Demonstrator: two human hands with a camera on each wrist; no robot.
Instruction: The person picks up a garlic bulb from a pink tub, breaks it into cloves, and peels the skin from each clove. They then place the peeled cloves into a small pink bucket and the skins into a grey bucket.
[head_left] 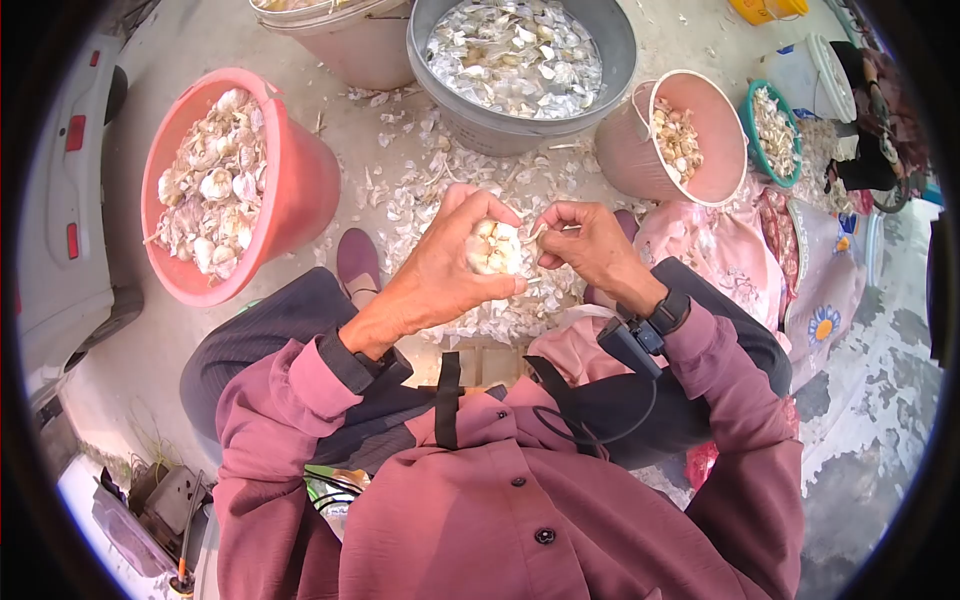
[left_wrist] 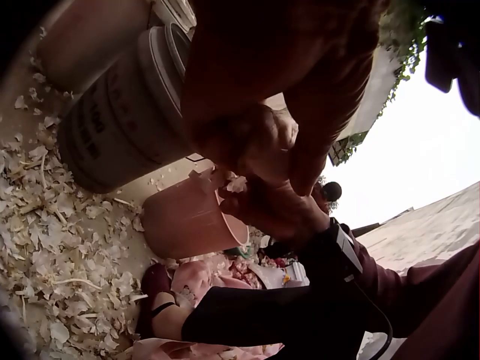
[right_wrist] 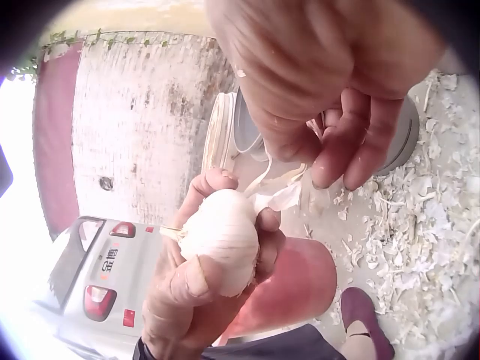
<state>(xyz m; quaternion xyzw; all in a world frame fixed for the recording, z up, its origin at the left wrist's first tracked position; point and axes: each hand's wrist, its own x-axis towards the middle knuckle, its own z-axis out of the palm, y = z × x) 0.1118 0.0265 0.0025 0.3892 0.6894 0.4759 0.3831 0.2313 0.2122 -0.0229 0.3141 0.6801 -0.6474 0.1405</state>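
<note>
A whitish garlic bulb [head_left: 493, 250] sits in my left hand [head_left: 436, 262], its thumb and fingers curled round the sides. The right wrist view shows the same garlic bulb [right_wrist: 220, 241] close up, pale and smooth, with a stub of stalk on one side. Just to the right, my right hand [head_left: 598, 250] pinches a thin strip of garlic skin [right_wrist: 260, 177] between thumb and forefinger. A loose flap of papery skin [right_wrist: 282, 198] stands out beside the bulb, under those fingers. In the left wrist view the left hand is dark and hides most of the bulb.
Garlic skins [head_left: 400, 205] litter the ground around the shoes. A red bucket [head_left: 305, 185] of garlic bulbs stands at left. Ahead is a grey tub [head_left: 490, 132] holding skins in water. At right are a pink bucket [head_left: 622, 160] of cloves and a teal basket [head_left: 797, 165].
</note>
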